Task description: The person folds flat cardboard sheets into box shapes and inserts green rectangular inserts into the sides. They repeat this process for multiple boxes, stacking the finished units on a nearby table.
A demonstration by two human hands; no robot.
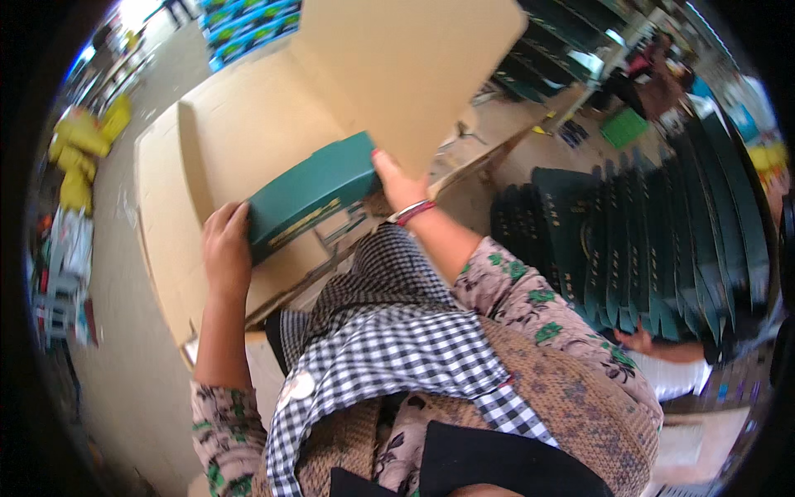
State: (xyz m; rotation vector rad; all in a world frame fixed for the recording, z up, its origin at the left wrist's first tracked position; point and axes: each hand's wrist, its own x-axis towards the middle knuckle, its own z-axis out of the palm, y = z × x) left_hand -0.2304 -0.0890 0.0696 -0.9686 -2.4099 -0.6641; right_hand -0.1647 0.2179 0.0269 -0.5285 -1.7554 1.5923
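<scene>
A long green cardboard panel (315, 190) with gold print along its lower edge lies in front of me, slightly tilted. My left hand (226, 244) grips its left end, fingers bent over the edge. At the right end, my right hand (403, 186) holds the corner, with bracelets at the wrist; some of its fingers are hidden behind the panel. Beyond the panel spreads a large brown cardboard box blank (273, 103), with one flap raised at the left and a wide flap (406, 58) standing up at the back. Whether panel and blank are one piece, I cannot tell.
To the right stand dense rows of dark green folded cartons (629, 240), with another person's hand (636, 340) beside them. More green cartons (555, 41) are stacked at the back right. Blue packages (248, 29) are piled behind; yellow sacks (83, 141) lie on the left floor.
</scene>
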